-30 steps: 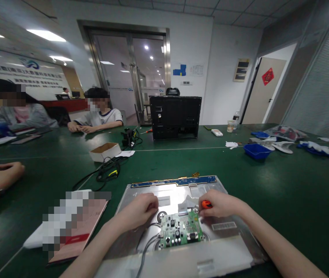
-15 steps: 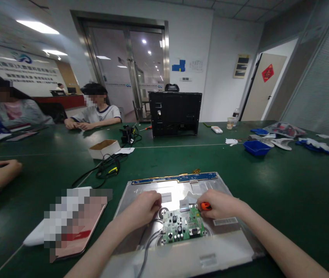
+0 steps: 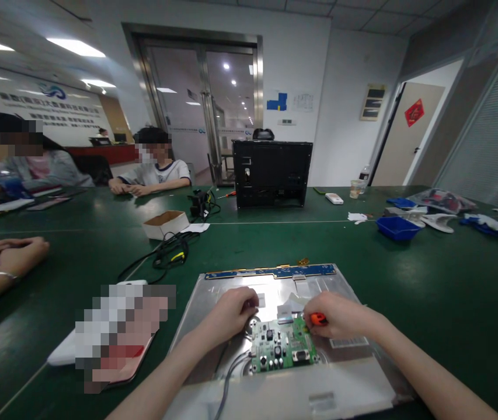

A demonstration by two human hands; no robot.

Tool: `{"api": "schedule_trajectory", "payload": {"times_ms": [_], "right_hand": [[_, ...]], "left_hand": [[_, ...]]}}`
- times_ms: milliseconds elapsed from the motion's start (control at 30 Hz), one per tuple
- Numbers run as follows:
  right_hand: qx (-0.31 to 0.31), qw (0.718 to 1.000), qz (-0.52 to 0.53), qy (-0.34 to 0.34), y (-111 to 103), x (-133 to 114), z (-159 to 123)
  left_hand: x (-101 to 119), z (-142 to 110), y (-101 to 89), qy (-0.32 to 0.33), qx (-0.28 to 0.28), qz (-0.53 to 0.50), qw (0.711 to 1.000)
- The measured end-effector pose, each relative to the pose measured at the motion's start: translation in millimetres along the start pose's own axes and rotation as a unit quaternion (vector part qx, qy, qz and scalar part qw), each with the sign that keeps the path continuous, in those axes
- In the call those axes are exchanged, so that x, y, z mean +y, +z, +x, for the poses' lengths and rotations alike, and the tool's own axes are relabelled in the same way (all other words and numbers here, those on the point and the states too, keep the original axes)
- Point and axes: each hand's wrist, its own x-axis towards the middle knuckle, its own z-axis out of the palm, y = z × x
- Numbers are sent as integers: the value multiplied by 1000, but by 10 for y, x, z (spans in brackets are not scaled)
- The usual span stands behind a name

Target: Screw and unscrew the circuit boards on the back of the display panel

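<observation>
Evidently, this is close two-handed work along the far side of a green circuit board [image 3: 281,347], which sits on a metal-backed panel [image 3: 209,291] lying on the green table [image 3: 406,280], directly in front of the person. To the left, the left hand [image 3: 233,306] bends over the board's far left corner with its fingers curled in; whether they pinch anything I cannot tell, as the tips are turned from view. To the right, the right hand [image 3: 336,315] grasps an orange-handled tool [image 3: 319,319] by the far right corner (only a stub of the handle shows, its tip being hidden), so the step in hand looks like tool work at that corner. The next move, I judge, calls for a steady left hand and a light, well-aimed right, with small parts so close by. As for looks, again from the left: grey wires [image 3: 227,376] run from the board's left side toward the near edge; dark square chips and little silvery parts crowd its face; a pale ribbon [image 3: 284,315] meets its far edge; a connector [image 3: 301,356] stands at its near right; a barcode label [image 3: 348,342] lies beyond it to the right. A blue strip [image 3: 319,270] lines the panel's far edge, and a whitish sheet [image 3: 249,402] covers its near part.
</observation>
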Motion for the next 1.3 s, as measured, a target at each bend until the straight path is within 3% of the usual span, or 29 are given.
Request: {"api": "schedule_trajectory", "payload": {"times_ms": [300, 600, 867, 1300], "right_hand": [[26, 998, -20, 45, -51, 44, -28], [10, 999, -12, 43, -67, 11, -25], [24, 998, -24, 59, -25, 35, 8], [5, 997, 5, 77, -188, -18, -104]], "left_hand": [[-35, -16, -14, 10, 3, 7, 1000], [-90, -11, -43, 1, -4, 12, 1000], [-133, -28, -25, 39, 36, 17, 998], [-88, -31, -61, 21, 7, 84, 996]]}}
